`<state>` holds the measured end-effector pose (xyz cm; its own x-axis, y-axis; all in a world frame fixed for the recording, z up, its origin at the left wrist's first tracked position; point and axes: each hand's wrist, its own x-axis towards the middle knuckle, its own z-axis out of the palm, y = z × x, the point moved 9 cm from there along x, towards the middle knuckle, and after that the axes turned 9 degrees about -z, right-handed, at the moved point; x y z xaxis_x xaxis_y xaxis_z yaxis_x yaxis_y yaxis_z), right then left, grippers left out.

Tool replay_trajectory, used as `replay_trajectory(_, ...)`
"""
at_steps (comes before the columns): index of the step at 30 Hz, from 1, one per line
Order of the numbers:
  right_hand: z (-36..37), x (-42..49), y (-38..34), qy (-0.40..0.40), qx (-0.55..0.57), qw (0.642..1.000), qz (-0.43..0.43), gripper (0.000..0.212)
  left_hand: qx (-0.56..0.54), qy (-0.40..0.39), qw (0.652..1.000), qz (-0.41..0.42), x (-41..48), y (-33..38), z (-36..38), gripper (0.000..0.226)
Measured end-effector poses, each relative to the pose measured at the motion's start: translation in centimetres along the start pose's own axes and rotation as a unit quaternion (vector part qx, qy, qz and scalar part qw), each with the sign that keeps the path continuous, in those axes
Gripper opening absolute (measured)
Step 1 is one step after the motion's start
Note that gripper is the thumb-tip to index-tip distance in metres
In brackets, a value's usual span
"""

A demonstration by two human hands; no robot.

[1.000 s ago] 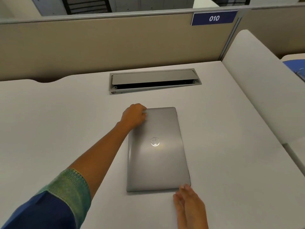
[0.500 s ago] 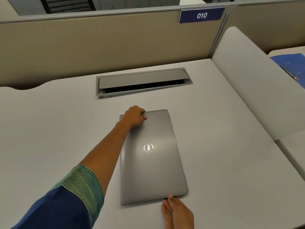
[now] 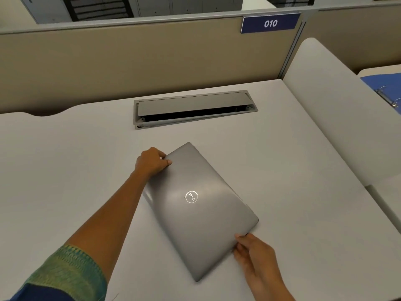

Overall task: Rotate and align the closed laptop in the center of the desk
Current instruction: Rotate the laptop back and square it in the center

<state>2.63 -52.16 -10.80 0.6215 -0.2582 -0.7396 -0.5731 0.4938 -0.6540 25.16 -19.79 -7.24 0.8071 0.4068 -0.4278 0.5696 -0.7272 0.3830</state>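
A closed grey laptop (image 3: 200, 210) lies flat on the white desk (image 3: 65, 170), near the middle, set at a diagonal: one corner points toward the far side, the opposite corner toward the person. Its round logo (image 3: 191, 196) faces up (the letters read tilted from here).

The left hand (image 3: 152, 162) grips the laptop's far-left edge close to the far corner, thumb on the lid and the other fingers curled around the edge, so it is closed on the laptop. The forearm reaches in from the lower left, with a green and blue sleeve (image 3: 65, 276) at the elbow end.

The right hand (image 3: 257, 256) holds the near-right edge just below the right corner; its fingertips (image 3: 238, 236) press against the edge, the palm lying on the desk beside it. It too is closed on the laptop, though how far the fingers go under it cannot be told.

Behind the laptop, well apart from it, a grey cable hatch (image 3: 195, 108) is sunk in the desk, its flap ajar. A beige partition (image 3: 130, 61) stands at the back, bearing a blue sign (image 3: 270, 23) that reads 010. At the far right a blue binder (image 3: 384, 88) lies on the next desk.
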Motion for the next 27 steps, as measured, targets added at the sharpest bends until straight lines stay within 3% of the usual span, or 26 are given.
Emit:
replay_trajectory(4, 0.7, 2.0, -3.9, -0.019, -0.024, 0.999, -0.038, 0.015, -0.045, 0.016, 0.998, -0.047, -1.8, -3.9, -0.6, 0.042)
replay_trajectory(8, 1.6, 3.8, -8.7, -0.031, -0.115, 0.991, -0.065, 0.011, -0.096, 0.027, 0.992, -0.073, -4.6, -6.0, -0.7, 0.008)
replay_trajectory(16, 3.9, 8.2, -14.4, -0.069, -0.305, 0.944, -0.104, 0.014, -0.189, 0.034, 0.973, -0.131, -9.3, -8.9, 1.0, 0.022)
replay_trajectory(18, 4.3, 9.1, -14.9, -0.072, -0.340, 0.931, -0.112, 0.016, -0.228, 0.030, 0.963, -0.139, -10.0, -9.7, 1.8, 0.013)
replay_trajectory(22, 5.1, 10.0, -15.6, -0.079, -0.385, 0.912, -0.120, 0.016, -0.265, 0.032, 0.950, -0.160, -11.2, -10.8, 2.9, 0.023)
replay_trajectory(27, 5.6, 10.3, -15.9, -0.086, -0.396, 0.904, -0.133, 0.015, -0.265, 0.040, 0.949, -0.165, -12.0, -10.9, 3.0, 0.016)
